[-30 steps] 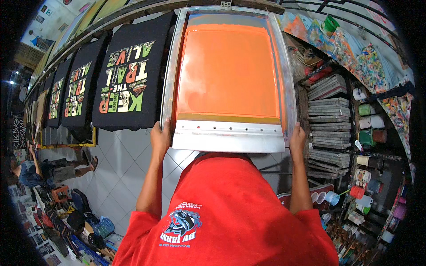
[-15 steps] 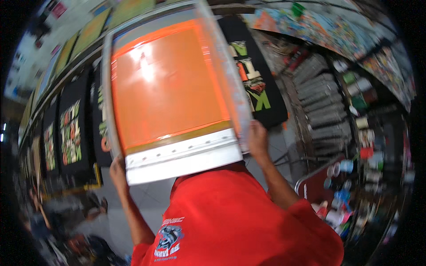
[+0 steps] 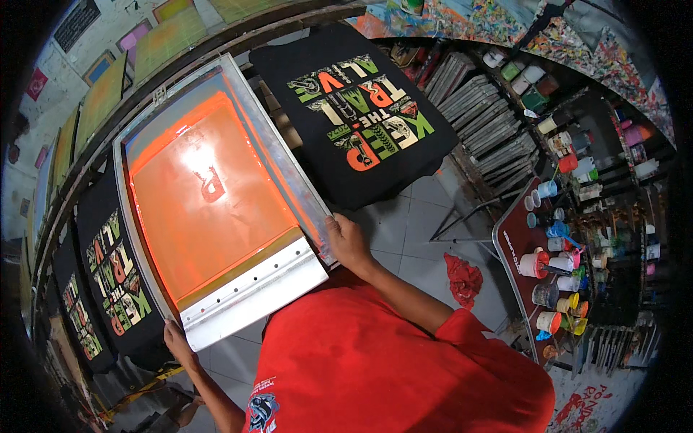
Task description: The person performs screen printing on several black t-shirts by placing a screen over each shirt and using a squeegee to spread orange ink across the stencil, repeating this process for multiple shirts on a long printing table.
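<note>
A screen-printing frame (image 3: 209, 245) lies between my hands, its mesh coated with orange ink around a small letter-shaped mark. Along its near edge runs a white metal strip (image 3: 253, 296) with several holes. My left hand (image 3: 179, 343) grips the near left corner, fingers partly hidden behind the rim. At the near right corner, my right hand (image 3: 348, 242) is closed on the frame's side. Just right of the frame, a black T-shirt (image 3: 317, 72) with colourful lettering is spread on the printing bench. Whatever lies directly beneath the frame is hidden.
More printed black shirts (image 3: 130, 245) line the bench to the left. At right stand a dark red table (image 3: 505, 234) with paint pots, and shelves of containers. Stacked frames (image 3: 484, 108) lean at the far right. A red cloth (image 3: 463, 280) lies on the tiled floor.
The frame has shifted left and lower in view with both hands still on it, uncovering the black shirt at right. The view has turned, bringing more of the right side in.
</note>
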The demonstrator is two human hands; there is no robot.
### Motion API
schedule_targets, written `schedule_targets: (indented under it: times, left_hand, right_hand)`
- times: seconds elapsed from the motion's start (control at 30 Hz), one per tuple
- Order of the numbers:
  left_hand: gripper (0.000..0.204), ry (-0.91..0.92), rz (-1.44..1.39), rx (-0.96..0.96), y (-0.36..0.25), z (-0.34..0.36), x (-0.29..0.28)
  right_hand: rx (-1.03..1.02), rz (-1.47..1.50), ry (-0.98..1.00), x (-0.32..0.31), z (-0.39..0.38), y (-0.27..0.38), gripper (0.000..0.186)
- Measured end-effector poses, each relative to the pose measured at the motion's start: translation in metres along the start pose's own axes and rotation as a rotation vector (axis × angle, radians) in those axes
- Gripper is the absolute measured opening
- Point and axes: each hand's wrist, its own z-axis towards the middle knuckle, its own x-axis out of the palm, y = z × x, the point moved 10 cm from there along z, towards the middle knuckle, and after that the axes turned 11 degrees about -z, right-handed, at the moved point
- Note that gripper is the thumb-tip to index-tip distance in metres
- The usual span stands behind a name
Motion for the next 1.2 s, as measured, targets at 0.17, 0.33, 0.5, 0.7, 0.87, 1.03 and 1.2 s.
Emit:
schedule_targets:
  times: [0.17, 0.33, 0.5, 0.7, 0.87, 1.03, 1.2]
  left_hand:
    - [0.044, 0.041, -0.08, -0.001, 0.014, 0.018, -0.002]
    - [0.046, 0.014, 0.021, -0.006, 0.006, 0.024, 0.0]
    - [0.05, 0.033, 0.146, 0.023, -0.014, 0.018, 0.007]
    - [0.051, 0.012, 0.226, 0.02, -0.011, 0.018, 0.003]
    - [0.054, -0.017, 0.253, 0.042, -0.01, 0.011, -0.002]
    - [0.052, -0.034, 0.305, 0.059, -0.027, 0.002, 0.001]
    - [0.049, -0.028, 0.341, 0.045, -0.033, -0.002, 0.005]
  right_hand:
    - [-0.019, -0.03, -0.058, -0.002, -0.006, 0.017, 0.04]
    - [-0.007, -0.073, -0.102, 0.004, -0.004, 0.01, 0.042]
    - [-0.017, -0.131, -0.089, -0.001, -0.006, 0.016, 0.044]
    - [-0.077, -0.072, -0.145, -0.008, -0.008, 0.023, 0.047]
    - [-0.032, -0.123, -0.121, -0.004, -0.008, 0.013, 0.047]
    - [-0.062, -0.147, -0.132, -0.003, -0.006, 0.007, 0.047]
    - [-0.022, -0.22, -0.141, -0.01, -0.005, 0.011, 0.047]
